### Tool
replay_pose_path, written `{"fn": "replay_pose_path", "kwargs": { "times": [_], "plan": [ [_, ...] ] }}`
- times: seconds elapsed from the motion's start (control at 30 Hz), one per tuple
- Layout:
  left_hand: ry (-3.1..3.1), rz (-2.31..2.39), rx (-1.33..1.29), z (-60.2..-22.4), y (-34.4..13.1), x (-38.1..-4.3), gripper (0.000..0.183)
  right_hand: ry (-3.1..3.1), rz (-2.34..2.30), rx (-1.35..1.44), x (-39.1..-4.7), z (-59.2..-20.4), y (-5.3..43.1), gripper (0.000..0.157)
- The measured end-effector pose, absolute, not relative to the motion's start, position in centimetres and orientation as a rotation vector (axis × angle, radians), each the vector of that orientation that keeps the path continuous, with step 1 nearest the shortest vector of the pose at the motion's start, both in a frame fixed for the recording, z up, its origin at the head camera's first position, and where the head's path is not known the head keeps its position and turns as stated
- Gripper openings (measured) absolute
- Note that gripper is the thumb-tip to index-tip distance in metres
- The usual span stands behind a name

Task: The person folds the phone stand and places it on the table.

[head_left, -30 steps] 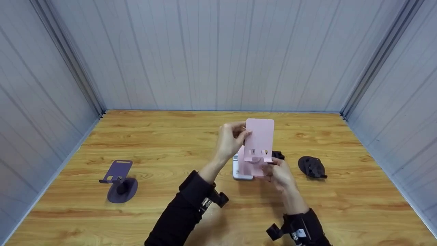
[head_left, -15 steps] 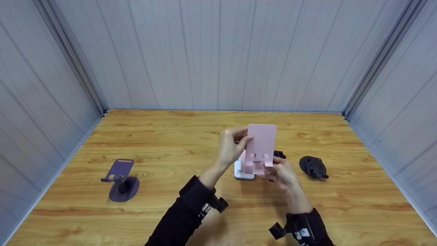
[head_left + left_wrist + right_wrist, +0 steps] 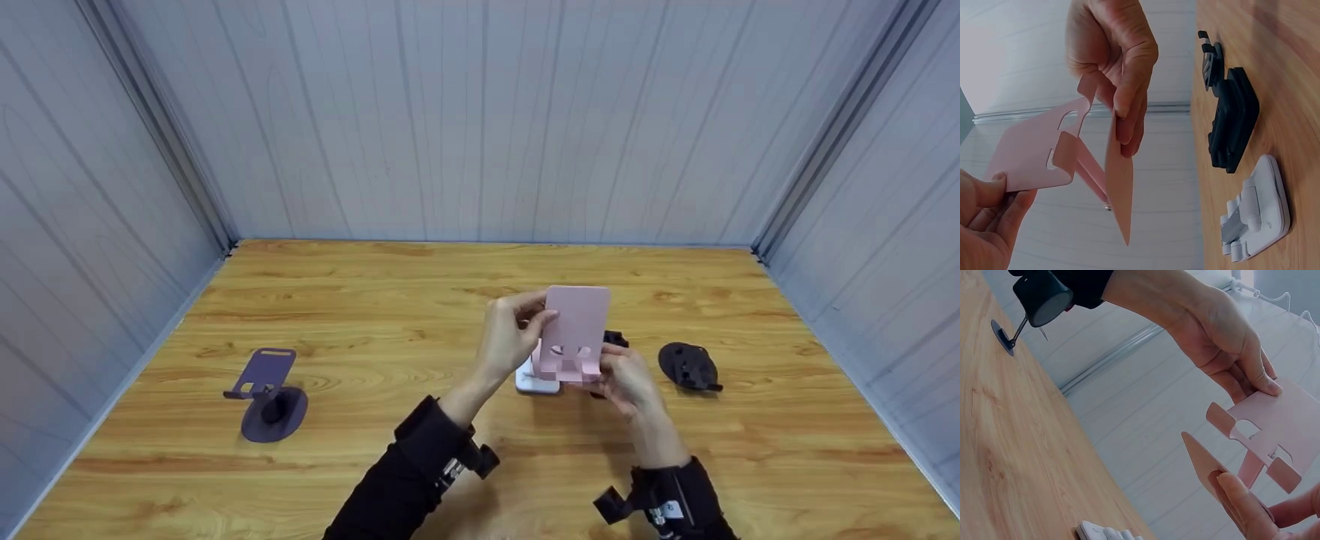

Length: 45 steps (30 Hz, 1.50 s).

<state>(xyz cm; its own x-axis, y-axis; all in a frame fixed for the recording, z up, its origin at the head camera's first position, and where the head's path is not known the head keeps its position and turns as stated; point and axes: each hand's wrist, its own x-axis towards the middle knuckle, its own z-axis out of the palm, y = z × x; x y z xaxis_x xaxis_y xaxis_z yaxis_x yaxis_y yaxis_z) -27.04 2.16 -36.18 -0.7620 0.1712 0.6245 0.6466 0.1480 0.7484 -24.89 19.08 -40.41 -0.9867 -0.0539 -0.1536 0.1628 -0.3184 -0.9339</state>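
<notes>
Both hands hold a pink phone stand [image 3: 577, 319] up over the table. My left hand [image 3: 510, 334] pinches the left edge of its upper plate [image 3: 1039, 146], thumb on the front face. My right hand [image 3: 630, 382] grips the flat base [image 3: 1120, 180], with fingers and thumb on opposite faces in the left wrist view. A hinged arm [image 3: 1090, 171] joins plate and base, which stand at an angle to each other. Two bent lips [image 3: 1283, 473] and two cut-outs show at the plate's lower end. In the head view the plate covers most of the base.
A white folded stand [image 3: 537, 386] lies just behind the pink one. Beside it is a black folded stand [image 3: 1235, 121], partly hidden in the head view. Another black stand [image 3: 688, 366] lies to the right. An unfolded purple stand [image 3: 274, 412] stands at the left.
My left hand has brought the upper plate down toward the base, so less of the base shows below it in the head view. The right hand keeps its grip on the base.
</notes>
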Motion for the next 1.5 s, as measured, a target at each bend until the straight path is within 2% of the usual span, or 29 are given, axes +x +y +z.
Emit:
{"fn": "replay_pose_path", "kwargs": {
  "times": [0.27, 0.53, 1.03, 1.5],
  "plan": [
    [-2.037, -1.614, -0.771, -36.9, 2.2, -26.9, 0.017, 1.679, -2.476, 0.224, -24.8, -40.0, 19.2, 0.042],
    [-1.998, -1.673, -0.782, -36.6, 2.4, -26.3, 0.016, 1.673, -2.484, 0.207, -24.6, -39.8, 19.2, 0.078],
    [-2.023, -1.547, -0.804, -37.9, 2.9, -26.3, 0.012, 1.757, -2.492, 0.242, -24.6, -40.3, 18.9, 0.081],
    [-2.058, -1.572, -0.786, -37.4, 3.5, -26.1, 0.012, 1.779, -2.535, 0.315, -24.6, -40.5, 18.6, 0.08]
  ]
}}
